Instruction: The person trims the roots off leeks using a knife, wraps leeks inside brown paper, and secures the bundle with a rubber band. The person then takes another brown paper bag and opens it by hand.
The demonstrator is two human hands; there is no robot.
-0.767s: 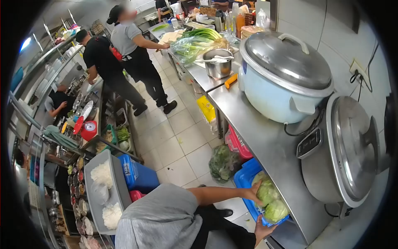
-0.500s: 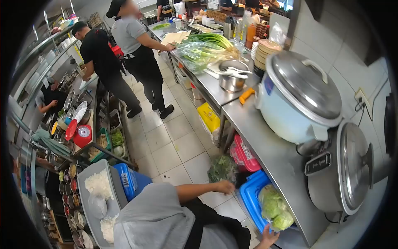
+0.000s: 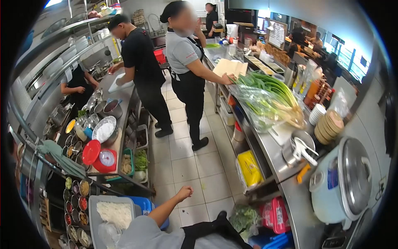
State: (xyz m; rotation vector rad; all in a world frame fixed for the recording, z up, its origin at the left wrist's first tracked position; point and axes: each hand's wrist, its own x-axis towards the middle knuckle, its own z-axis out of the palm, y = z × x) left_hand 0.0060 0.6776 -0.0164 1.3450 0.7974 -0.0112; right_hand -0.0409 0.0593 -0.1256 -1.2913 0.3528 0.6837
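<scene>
My left hand [image 3: 185,193] is raised over the tiled floor with its fingers curled in, and nothing shows in it. Only a sliver of my right hand [image 3: 256,247] shows at the bottom edge, beside a blue container [image 3: 273,240]; its fingers are hidden. The lettuce is out of view. Near the blue container are a bag of leafy greens [image 3: 243,219] and a pink container [image 3: 275,215] under the steel counter.
A co-worker [image 3: 185,62] stands at the right counter [image 3: 296,195], one hand by bagged green onions [image 3: 269,97]. Another person [image 3: 143,68] works at the left counter. Rice [image 3: 115,215] fills a grey tub at lower left. A rice cooker [image 3: 331,178] sits at right.
My left hand has left the lettuce and moved left. My right hand has dropped almost out of view. The view has swung up and left, so the lettuce no longer shows.
</scene>
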